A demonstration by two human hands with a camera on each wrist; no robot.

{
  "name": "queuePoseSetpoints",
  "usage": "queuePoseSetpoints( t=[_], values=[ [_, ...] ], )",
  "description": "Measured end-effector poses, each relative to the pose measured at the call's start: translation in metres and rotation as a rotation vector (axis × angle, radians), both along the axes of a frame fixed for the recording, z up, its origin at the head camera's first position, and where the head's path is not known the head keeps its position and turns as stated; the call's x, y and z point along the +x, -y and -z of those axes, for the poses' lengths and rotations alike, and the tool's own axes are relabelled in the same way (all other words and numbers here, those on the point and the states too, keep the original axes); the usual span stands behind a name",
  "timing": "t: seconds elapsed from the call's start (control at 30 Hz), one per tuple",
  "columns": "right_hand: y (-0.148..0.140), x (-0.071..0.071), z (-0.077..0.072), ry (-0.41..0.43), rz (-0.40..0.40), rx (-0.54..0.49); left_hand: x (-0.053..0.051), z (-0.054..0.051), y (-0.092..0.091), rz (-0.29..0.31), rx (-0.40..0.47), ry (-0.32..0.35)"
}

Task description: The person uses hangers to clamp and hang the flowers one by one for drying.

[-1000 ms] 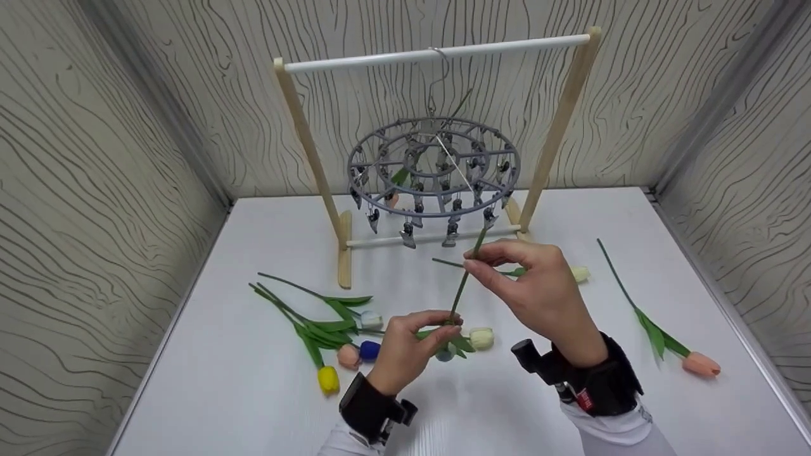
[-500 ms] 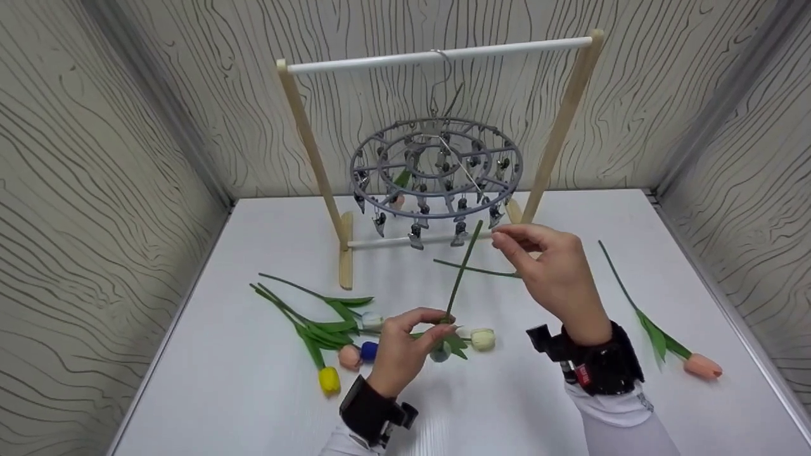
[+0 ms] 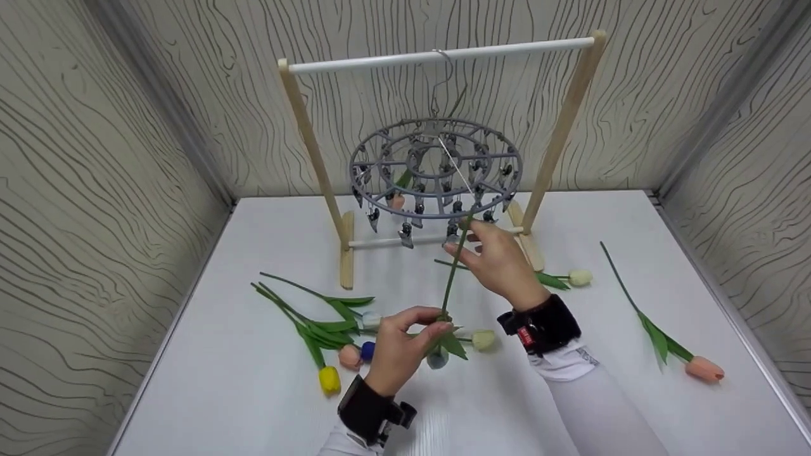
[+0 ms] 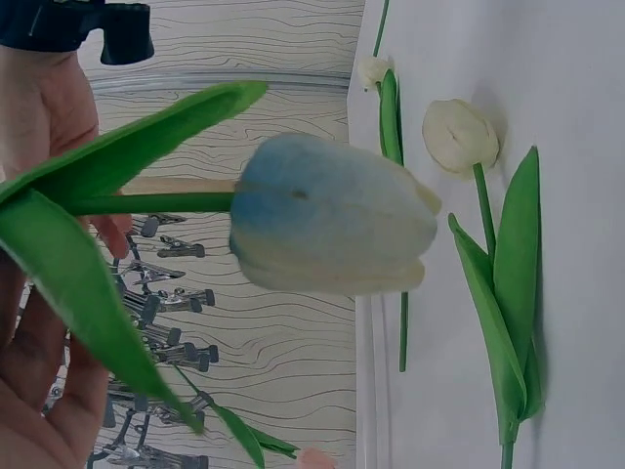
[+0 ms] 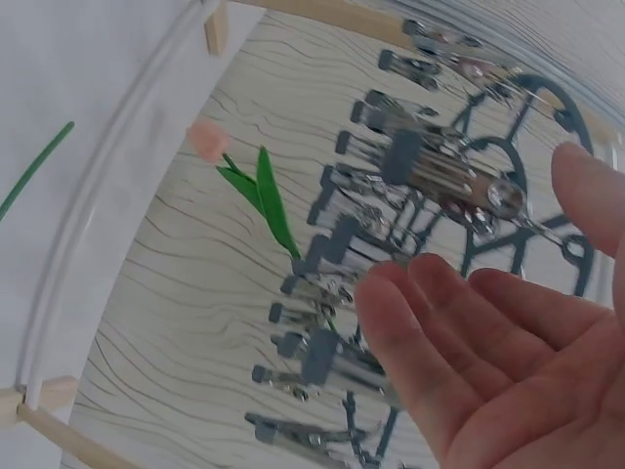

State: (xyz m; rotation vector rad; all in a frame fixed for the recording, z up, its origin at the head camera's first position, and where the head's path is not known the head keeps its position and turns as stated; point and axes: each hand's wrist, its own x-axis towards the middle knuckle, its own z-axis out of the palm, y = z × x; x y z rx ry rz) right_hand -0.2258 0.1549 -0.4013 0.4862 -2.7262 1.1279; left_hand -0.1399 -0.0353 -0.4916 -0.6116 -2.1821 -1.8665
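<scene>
While left hand (image 3: 400, 351) pinches bluish tulip (image 4: 332, 215), right hand (image 3: 500, 263) unclenched near hanger (image 3: 433, 129) bearing peach tulip (image 5: 270, 200).

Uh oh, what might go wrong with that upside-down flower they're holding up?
The blue-and-white tulip might slip and drop, since only the left hand pinches it. The round rack might swing if the right hand bumps it, because it hangs from one hook. That swinging might also shake loose the pink tulip hanging head-down there.
</scene>
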Motion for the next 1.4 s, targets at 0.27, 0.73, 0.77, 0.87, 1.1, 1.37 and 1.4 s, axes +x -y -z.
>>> queuePoseSetpoints(
  t=[0.27, 0.73, 0.77, 0.87, 1.1, 1.37, 1.4],
  values=[
    [0.009, -0.009, 0.003, -0.151, 0.012, -0.011, -0.002, -0.001, 0.006, -0.032, 0.073, -0.072],
    [-0.012, 0.003, 0.005, -0.033, 0.044, -0.194, -0.009, -0.007, 0.012, -0.089, 0.109, -0.137],
    [-0.014, 0.004, 0.005, -0.013, 0.048, -0.221, -0.009, -0.008, 0.011, -0.092, 0.098, -0.120],
    [-0.017, 0.008, 0.007, 0.064, 0.046, -0.348, -0.011, -0.012, 0.010, -0.094, 0.089, -0.070],
    [-0.018, 0.017, 0.007, 0.171, 0.069, -0.657, -0.020, -0.022, 0.004, -0.121, 0.091, -0.016],
    [-0.016, 0.023, 0.006, 0.173, 0.081, -0.652, -0.031, -0.029, -0.004, -0.132, 0.116, 0.070],
    [-0.016, 0.024, 0.006, 0.177, 0.079, -0.657, -0.032, -0.029, -0.005, -0.131, 0.117, 0.082]
  ],
)
